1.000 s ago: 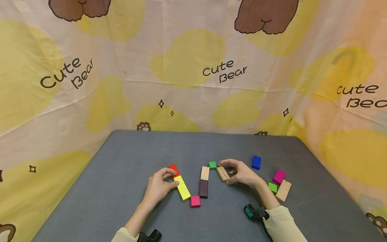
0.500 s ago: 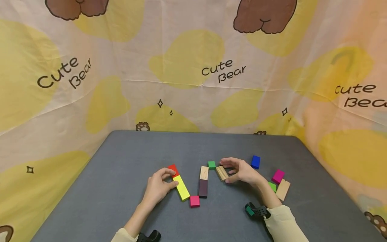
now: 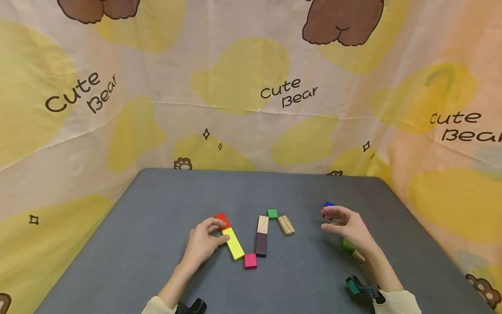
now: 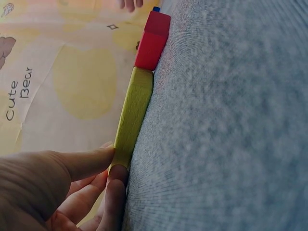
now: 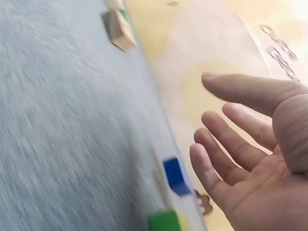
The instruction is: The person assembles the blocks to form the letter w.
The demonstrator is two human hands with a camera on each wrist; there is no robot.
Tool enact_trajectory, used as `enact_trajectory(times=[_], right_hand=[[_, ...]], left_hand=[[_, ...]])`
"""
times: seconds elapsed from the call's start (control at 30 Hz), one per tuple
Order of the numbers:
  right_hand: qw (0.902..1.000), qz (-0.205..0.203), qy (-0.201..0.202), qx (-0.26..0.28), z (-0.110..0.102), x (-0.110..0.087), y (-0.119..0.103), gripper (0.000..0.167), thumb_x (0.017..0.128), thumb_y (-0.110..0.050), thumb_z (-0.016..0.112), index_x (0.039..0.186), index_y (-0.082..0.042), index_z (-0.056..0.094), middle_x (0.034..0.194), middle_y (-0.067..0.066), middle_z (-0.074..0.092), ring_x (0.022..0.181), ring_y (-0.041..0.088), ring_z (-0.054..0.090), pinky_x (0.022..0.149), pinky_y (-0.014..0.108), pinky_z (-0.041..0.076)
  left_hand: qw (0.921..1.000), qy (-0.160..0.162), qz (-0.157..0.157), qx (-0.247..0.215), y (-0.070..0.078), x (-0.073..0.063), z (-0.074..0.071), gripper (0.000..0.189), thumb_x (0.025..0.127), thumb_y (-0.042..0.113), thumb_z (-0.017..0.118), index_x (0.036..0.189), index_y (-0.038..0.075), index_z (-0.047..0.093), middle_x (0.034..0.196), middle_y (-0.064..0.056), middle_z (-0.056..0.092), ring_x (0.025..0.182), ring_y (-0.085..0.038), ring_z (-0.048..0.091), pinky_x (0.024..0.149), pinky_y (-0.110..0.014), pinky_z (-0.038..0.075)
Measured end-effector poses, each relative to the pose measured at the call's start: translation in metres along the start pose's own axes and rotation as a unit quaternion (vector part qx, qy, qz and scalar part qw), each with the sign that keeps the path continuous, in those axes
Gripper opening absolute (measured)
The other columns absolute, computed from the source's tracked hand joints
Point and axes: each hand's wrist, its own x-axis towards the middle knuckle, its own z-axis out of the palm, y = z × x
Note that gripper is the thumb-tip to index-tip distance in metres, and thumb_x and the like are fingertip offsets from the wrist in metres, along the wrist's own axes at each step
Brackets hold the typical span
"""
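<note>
Yellow block (image 3: pixel 235 248), lying flat on the left of the table (image 3: pixel 298 283), its far end against the smaller red block (image 3: pixel 221 217); the 2 form 1 straight slanting bar. The left hand (image 3: pixel 201 244) grips this bar from the left, thumb on the yellow block and bent fingertips at the red; a hold so close to the joint probably serves to keep the pair aligned. The fingers partly cover the red block.

At the yellow block's near end sits a pink block (image 3: pixel 250 261), apparently placed as a corner piece, since the line turns there. To its right, a dark block (image 3: pixel 261 245) and a pale wooden block (image 3: pixel 262 224) stand end to end, running away toward the far side. A green block (image 3: pixel 272 214) lies at their far right corner, seemingly marking another turn; just beyond it, a grooved wooden block (image 3: pixel 286 225) slants right and nearer. In all, 7 blocks make a zigzag.

Farther right, the right hand (image 3: pixel 351 229) is raised with fingers parted and nothing between them. It partly hides a loose group: a blue block (image 3: pixel 328 203) on the far side, a bright green block (image 3: pixel 347 244) and a plain wooden block (image 3: pixel 357 255) nearer. These lie apart from the zigzag, as if kept in reserve. Behind the table hangs a printed curtain (image 3: pixel 235 87).
</note>
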Motion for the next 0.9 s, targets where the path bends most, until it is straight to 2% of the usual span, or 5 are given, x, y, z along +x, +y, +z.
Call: enact_trajectory(times=[0.17, 0.4, 0.63, 0.8, 0.9], right_hand=[[0.9973, -0.017, 0.064, -0.031, -0.023, -0.011, 0.005, 0.048, 0.088, -0.015, 0.077, 0.129, 0.001, 0.058, 0.126, 0.024, 0.059, 0.112, 0.029, 0.057, 0.082, 0.021, 0.050], [0.9926, -0.009, 0.105, -0.061, -0.041, -0.016, 0.019, 0.051, 0.087, -0.017, 0.078, 0.130, 0.003, 0.057, 0.123, 0.009, 0.064, 0.109, 0.014, 0.058, 0.083, 0.015, 0.047], [0.9871, 0.036, 0.117, -0.103, -0.057, -0.025, 0.034, 0.060, 0.086, -0.023, 0.079, 0.133, 0.002, 0.053, 0.129, 0.023, 0.058, 0.115, 0.030, 0.055, 0.083, 0.012, 0.045], [0.9858, 0.068, 0.099, -0.117, -0.064, -0.030, 0.041, 0.065, 0.085, -0.025, 0.080, 0.136, 0.003, 0.051, 0.131, 0.025, 0.056, 0.117, 0.042, 0.053, 0.077, 0.013, 0.046], [0.9844, 0.085, 0.090, -0.125, -0.065, -0.031, 0.044, 0.065, 0.085, -0.026, 0.080, 0.136, 0.002, 0.052, 0.130, 0.025, 0.056, 0.118, 0.041, 0.052, 0.078, 0.012, 0.043]], left_hand=[[1.0000, -0.002, 0.006, 0.003, 0.000, 0.000, 0.001, 0.032, 0.077, 0.013, 0.086, 0.105, 0.012, 0.070, 0.103, -0.003, 0.073, 0.074, -0.022, 0.059, 0.077, -0.040, 0.045], [1.0000, 0.001, -0.004, 0.003, -0.001, 0.002, 0.000, 0.033, 0.077, 0.011, 0.086, 0.105, 0.012, 0.070, 0.104, -0.004, 0.073, 0.052, -0.019, 0.052, 0.071, -0.037, 0.044], [0.9998, 0.006, 0.006, 0.016, -0.002, 0.002, 0.001, 0.032, 0.077, 0.012, 0.086, 0.105, 0.013, 0.071, 0.103, -0.002, 0.073, 0.109, -0.024, 0.056, 0.089, -0.046, 0.041], [0.9999, 0.002, 0.004, 0.013, -0.002, 0.002, 0.001, 0.032, 0.077, 0.012, 0.086, 0.105, 0.013, 0.071, 0.103, -0.003, 0.073, 0.077, -0.025, 0.061, 0.080, -0.041, 0.045], [0.9999, 0.001, 0.003, 0.013, -0.001, 0.002, 0.001, 0.032, 0.077, 0.013, 0.086, 0.105, 0.013, 0.071, 0.104, -0.003, 0.073, 0.081, -0.026, 0.061, 0.079, -0.041, 0.045]])
